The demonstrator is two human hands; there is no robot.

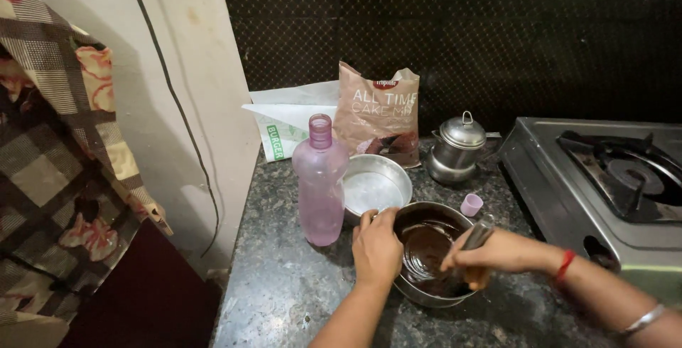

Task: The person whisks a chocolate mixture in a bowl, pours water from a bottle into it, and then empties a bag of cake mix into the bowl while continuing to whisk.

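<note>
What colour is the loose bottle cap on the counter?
Pale pink cap, beside the steel bowl rim; seen in the head view.

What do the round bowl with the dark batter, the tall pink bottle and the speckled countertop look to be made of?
The round bowl of dark batter looks like steel: its rim is grey and shiny. The tall pink bottle seems plastic, translucent and matte. The dark speckled countertop looks like polished stone, perhaps granite, going by its flecks and sheen. The left hand steadies the bowl's rim.

A home kitchen — dark stone counter (284, 291), gas stove (604, 184), steel kettle (457, 147) — cake-mix bag (376, 117) by the wall.
</note>
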